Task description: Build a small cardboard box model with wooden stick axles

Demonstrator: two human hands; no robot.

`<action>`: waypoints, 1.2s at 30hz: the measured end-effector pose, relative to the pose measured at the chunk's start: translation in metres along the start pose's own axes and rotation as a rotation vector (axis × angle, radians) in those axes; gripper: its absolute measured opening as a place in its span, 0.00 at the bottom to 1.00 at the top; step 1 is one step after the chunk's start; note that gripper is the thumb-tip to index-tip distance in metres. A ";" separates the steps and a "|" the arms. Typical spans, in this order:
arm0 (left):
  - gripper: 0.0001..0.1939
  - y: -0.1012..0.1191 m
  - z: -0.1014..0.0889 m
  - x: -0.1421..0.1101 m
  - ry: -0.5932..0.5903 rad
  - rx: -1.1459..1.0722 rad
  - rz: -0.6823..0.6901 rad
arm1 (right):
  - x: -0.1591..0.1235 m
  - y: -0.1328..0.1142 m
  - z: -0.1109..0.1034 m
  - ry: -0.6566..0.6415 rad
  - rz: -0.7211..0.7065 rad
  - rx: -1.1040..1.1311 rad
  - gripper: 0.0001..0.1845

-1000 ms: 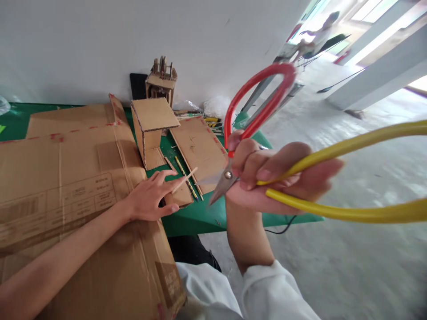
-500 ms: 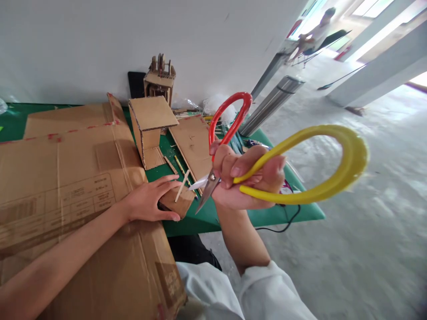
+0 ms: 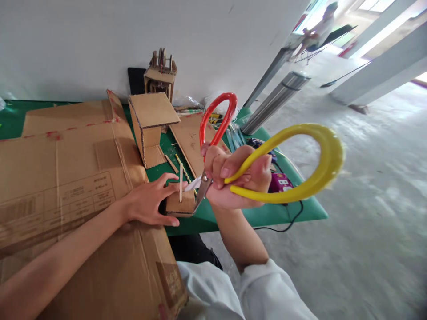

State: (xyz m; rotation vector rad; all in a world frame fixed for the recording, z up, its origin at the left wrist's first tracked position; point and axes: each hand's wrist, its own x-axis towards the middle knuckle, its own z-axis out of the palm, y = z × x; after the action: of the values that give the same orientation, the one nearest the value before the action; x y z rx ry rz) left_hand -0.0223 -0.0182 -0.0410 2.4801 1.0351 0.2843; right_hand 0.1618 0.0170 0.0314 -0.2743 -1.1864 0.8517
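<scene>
My left hand (image 3: 144, 203) rests on the edge of a large flat cardboard sheet. Its thumb and fingers hold a small cardboard block (image 3: 176, 207) between them. A thin pale wooden stick (image 3: 181, 182) stands upright from the block, with my forefinger just beside it. My right hand (image 3: 233, 175) is wrapped around the scissors (image 3: 204, 183), which have one red and one yellow handle loop. The blades are parted and point toward the block. One blade tip reaches its right edge; the other lies near my left fingertips.
The large cardboard sheet (image 3: 76, 178) covers the left of the green table (image 3: 267, 213). Behind stand an open cardboard box (image 3: 155, 109), a cardboard model (image 3: 161, 75) and a flat cardboard panel (image 3: 188, 138). A steel flask (image 3: 276, 102) stands right. A person (image 3: 322, 29) sits far off.
The scissors and my right hand have moved left, closer to the block. The block has turned between my left fingers, and its stick has gone from slanted to upright.
</scene>
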 end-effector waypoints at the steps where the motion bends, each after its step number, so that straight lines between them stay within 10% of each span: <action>1: 0.44 0.000 -0.001 0.000 -0.006 -0.019 0.022 | 0.000 0.001 0.000 -0.001 -0.001 -0.010 0.28; 36: 0.38 0.000 0.002 0.001 0.037 0.095 0.046 | -0.011 0.008 0.002 -0.118 0.009 0.012 0.26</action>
State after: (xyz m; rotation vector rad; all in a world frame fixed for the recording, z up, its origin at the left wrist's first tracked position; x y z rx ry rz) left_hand -0.0206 -0.0179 -0.0431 2.5953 1.0294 0.3032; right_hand 0.1554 0.0144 0.0200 -0.2222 -1.2903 0.8922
